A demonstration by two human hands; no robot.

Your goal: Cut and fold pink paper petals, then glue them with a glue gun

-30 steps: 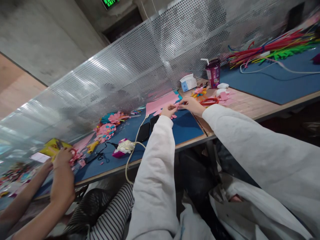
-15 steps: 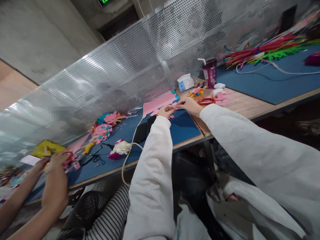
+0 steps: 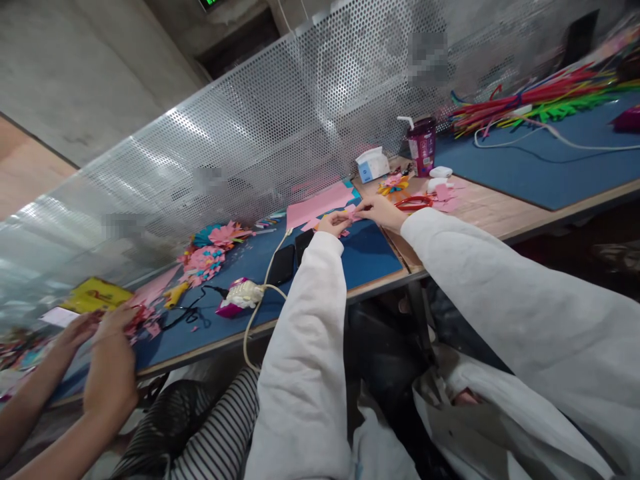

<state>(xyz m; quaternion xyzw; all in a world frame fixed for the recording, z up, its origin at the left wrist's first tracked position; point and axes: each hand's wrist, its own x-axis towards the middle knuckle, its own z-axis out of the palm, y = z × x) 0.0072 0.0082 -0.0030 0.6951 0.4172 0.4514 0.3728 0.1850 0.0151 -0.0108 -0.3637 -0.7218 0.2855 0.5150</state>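
Note:
Both my hands meet over the blue mat point(image 3: 370, 250). A small pink piece of paper point(image 3: 352, 214) sits between their fingertips. My left hand point(image 3: 334, 223) pinches it from the left, and my right hand point(image 3: 381, 212) pinches it from the right. Just behind lies a larger pink paper sheet point(image 3: 317, 204). More pink scraps show under my fingers. Red-handled scissors point(image 3: 416, 203) rest beside my right hand, with a yellow and pink paper flower point(image 3: 394, 183) beyond. A dark phone point(image 3: 283, 264) lies left of my left sleeve.
A co-worker's hands point(image 3: 113, 320) handle pink paper at the left. Pink paper flowers point(image 3: 203, 265), a cable point(image 3: 273, 263) and a white and purple packet point(image 3: 241, 297) lie between us. A tissue pack point(image 3: 373, 164) and purple cup point(image 3: 423, 147) stand behind, before a perforated metal screen point(image 3: 250, 127).
My hands stay nearly in place, still pinching the pink paper, with only slight finger movement. At the left, the co-worker's hands have shifted slightly.

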